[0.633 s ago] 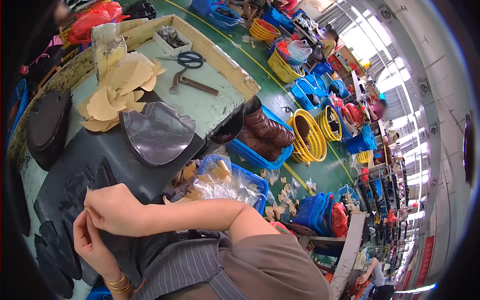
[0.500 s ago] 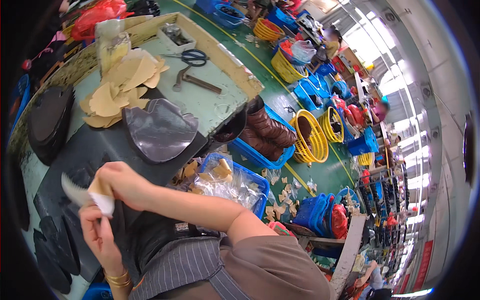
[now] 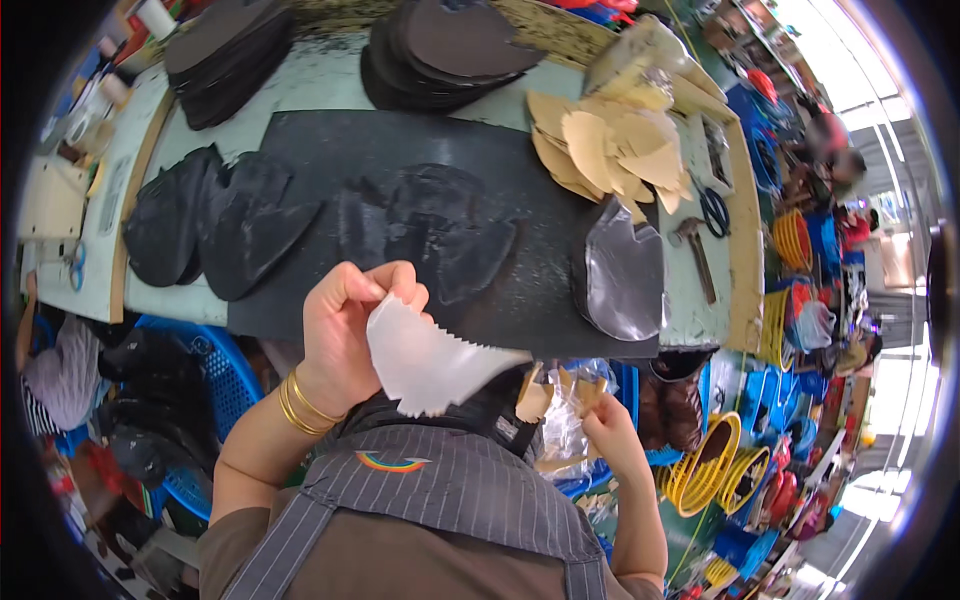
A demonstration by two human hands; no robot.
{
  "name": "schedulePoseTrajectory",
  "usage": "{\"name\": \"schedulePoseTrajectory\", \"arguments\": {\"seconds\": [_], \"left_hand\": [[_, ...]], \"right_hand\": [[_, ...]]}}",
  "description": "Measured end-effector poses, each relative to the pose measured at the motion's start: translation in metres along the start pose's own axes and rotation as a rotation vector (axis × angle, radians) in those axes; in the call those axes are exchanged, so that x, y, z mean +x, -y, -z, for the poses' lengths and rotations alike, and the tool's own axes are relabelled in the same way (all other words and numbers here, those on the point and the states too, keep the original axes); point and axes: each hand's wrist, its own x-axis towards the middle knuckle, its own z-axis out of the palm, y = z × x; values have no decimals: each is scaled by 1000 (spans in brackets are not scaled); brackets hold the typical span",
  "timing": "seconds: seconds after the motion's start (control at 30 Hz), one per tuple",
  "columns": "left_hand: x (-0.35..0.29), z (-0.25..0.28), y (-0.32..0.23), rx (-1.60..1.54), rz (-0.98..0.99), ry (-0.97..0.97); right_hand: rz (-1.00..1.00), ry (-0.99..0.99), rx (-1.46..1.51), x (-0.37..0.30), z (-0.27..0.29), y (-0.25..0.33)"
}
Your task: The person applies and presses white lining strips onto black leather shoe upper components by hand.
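Observation:
My left hand [image 3: 350, 325] pinches a pale, translucent cut piece [image 3: 430, 360] with saw-toothed edges by its upper left part, above my apron. Down to the right, my right hand [image 3: 615, 437] is beside the table's front edge, fingers curled, with a tan paper piece [image 3: 588, 392] at its fingertips. Below that hand are tan scraps and clear plastic in a blue basket. Dark curved pieces [image 3: 430, 235] lie on the black mat [image 3: 330, 130] in front of me. A shiny dark piece [image 3: 622, 270] sits at the mat's right end.
Tan cut pieces [image 3: 610, 150] are heaped at the back right, near a hammer [image 3: 697, 260] and scissors [image 3: 714, 212]. Stacks of dark pieces [image 3: 450, 50] stand along the back. A blue basket [image 3: 215, 370] is at left; yellow baskets [image 3: 703, 465] stand on the floor at right.
The view has swung, showing more of the table's left side. My hands have parted: the left keeps the pale piece, while the right has moved away to the scrap basket with tan paper.

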Motion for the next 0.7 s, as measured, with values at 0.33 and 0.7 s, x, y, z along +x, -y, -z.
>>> {"name": "schedulePoseTrajectory", "arguments": {"seconds": [0.33, 0.7], "left_hand": [[-16, -13, 23, 475, -141, -48], [-10, 19, 7, 883, -450, 60]], "right_hand": [[1302, -243, -801, 20, -139, 89], [1091, -342, -342, 52, -144, 111]]}}
